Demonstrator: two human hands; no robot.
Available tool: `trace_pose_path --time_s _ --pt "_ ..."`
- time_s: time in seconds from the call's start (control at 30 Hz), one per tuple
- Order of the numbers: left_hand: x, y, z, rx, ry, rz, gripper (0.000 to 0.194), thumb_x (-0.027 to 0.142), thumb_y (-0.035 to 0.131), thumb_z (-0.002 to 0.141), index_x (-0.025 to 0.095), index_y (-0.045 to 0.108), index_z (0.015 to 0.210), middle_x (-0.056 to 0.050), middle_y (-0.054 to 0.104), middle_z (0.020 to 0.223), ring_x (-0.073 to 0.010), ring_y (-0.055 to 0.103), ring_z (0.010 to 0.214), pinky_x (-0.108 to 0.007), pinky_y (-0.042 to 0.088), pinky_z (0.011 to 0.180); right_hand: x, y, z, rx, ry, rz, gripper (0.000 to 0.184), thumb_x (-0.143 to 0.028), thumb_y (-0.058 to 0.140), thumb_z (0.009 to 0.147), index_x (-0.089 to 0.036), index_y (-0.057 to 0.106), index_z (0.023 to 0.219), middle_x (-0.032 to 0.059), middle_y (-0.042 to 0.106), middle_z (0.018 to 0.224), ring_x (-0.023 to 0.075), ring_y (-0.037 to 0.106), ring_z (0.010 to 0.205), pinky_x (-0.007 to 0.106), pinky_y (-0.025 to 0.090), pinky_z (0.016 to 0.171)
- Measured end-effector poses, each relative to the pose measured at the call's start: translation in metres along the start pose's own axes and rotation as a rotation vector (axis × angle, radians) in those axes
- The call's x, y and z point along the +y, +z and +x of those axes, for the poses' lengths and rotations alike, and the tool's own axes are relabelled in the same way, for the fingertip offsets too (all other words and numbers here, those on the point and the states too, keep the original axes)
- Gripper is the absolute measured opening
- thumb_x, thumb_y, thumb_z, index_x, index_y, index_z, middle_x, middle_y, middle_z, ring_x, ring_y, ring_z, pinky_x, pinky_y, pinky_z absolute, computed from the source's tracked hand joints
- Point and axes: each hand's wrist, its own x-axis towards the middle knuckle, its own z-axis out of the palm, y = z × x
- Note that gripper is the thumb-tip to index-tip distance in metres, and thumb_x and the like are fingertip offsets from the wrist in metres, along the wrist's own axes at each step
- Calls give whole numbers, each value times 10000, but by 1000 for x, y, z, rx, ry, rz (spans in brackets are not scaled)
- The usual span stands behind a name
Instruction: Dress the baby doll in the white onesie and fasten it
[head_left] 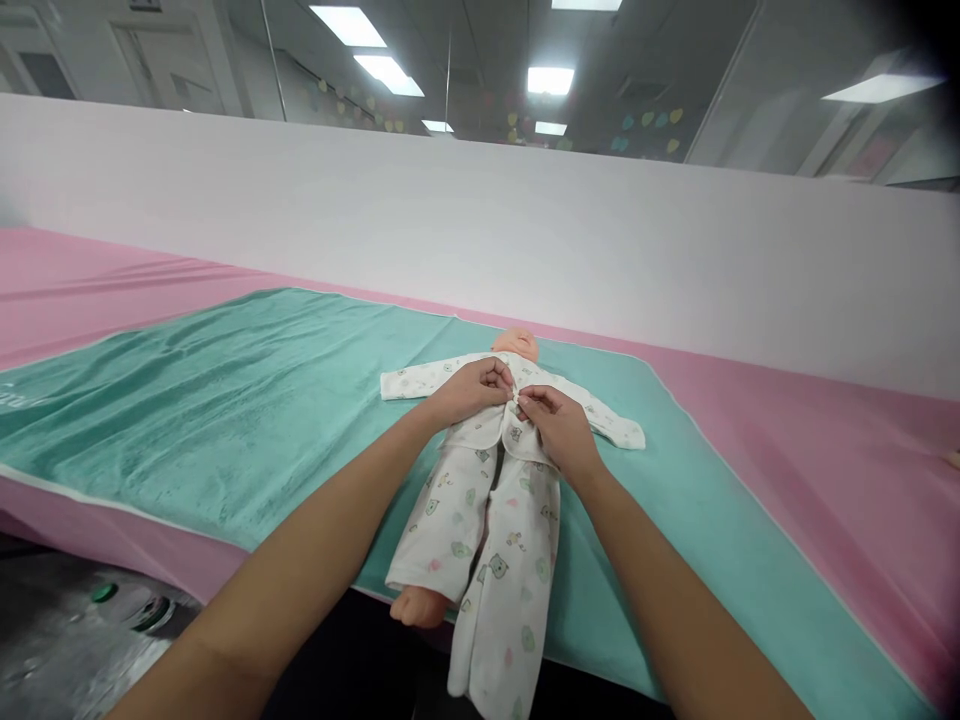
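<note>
A baby doll [517, 343] lies on its back, its head away from me. It wears a white patterned shirt [480, 432] and matching pants [517, 540]. The sleeves stretch out to both sides. One doll foot [420, 606] sticks out of the left pant leg; the other leg's end shows no foot. At the middle of the chest, my left hand [476, 388] pinches one side of the shirt's front opening. My right hand [559, 420] pinches the shirt just beside it, fingertips almost touching the left ones. Whatever fastener lies between them is too small to make out.
Beneath the doll spreads a teal towel [225, 400] over a pink sheet [810, 440]. A white wall [450, 220] with glass above stands behind. A clear bottle with a green cap [105, 593] sits lower left. Something skin-coloured shows at the right edge.
</note>
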Motion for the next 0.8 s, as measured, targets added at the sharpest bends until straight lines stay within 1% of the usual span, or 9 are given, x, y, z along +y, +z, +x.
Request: trace_pose_path --time_s 0.13,0.23,0.33,0.4,0.5,0.6,0.67,0.8 --pt "0 1 0 2 10 55 139 220 540 695 166 554 822 9 536 710 -117 502 686 -230 378 612 3 1 1 36 0 -14 241 -410 554 753 -204 633 849 4 633 672 150 570 669 291 420 682" --pt "-2 3 0 57 26 124 153 227 526 708 169 564 845 8 510 720 -113 472 673 -228 377 603 2 3 0 66 7 -17 237 -401 560 743 -202 637 844 11 637 677 158 578 669 296 430 668" --pt "-6 4 1 125 89 215 238 162 481 698 191 575 915 2 516 797 -119 465 704 -241 393 652 -1 6 -3 91 9 -43 244 -388 550 743 -207 638 880 16 635 684 166 585 668 295 437 647" --pt "-9 4 2 143 147 280 294 109 443 678 202 598 910 -9 518 860 -130 475 753 -255 400 710 -4 9 -6 114 -33 -87 238 -372 531 754 -214 633 901 25 640 759 162 584 671 293 438 643" --pt "-12 3 4 152 189 346 255 87 407 675 198 615 774 -17 514 857 -147 490 799 -269 399 744 -6 13 -10 144 -163 -210 193 -322 509 766 -229 638 875 35 628 890 157 570 707 295 433 676" --pt "-13 2 5 149 192 349 212 87 395 677 189 581 662 -12 517 815 -151 499 801 -272 398 742 -7 16 -13 109 -253 -320 168 -266 495 769 -248 655 817 18 635 855 166 561 737 294 420 690" --pt "-13 1 4 131 182 337 210 89 389 673 185 567 618 -11 517 813 -150 502 803 -272 399 748 -8 15 -15 66 -248 -337 185 -257 487 775 -263 667 814 5 654 832 177 568 755 298 417 691" --pt "-13 1 3 113 181 324 224 99 383 679 182 561 572 -11 513 814 -147 508 800 -270 402 750 -11 8 -22 -7 -225 -306 181 -284 509 785 -283 684 829 -1 679 858 190 581 771 309 423 694"
